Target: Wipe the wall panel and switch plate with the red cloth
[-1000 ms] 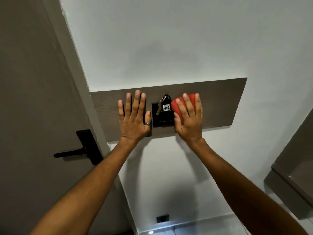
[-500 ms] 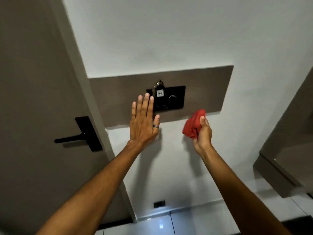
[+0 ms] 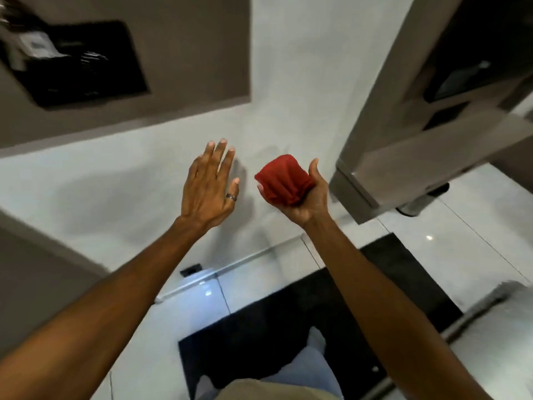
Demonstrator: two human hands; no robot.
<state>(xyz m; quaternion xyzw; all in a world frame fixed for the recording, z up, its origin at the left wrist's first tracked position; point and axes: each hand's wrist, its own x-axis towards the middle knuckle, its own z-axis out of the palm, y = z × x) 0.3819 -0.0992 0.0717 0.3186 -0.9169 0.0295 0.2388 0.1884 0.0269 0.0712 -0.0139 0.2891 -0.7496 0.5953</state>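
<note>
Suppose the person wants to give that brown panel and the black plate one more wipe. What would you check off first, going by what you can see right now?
1. Cloth in hand: ok. The right hand grips the bunched red cloth.
2. Cloth on the surface: not ok. It is held below the wall panel, off the wall.
3. Left hand free: ok, open and holding nothing.
4. Switch plate in view: ok, though blurred at the upper left.
5. Tag hanging over the plate: not ok, it is in the way.
6. Plate already clean: cannot tell.

Blurred switch plate (image 3: 83, 64), cut off left
</note>
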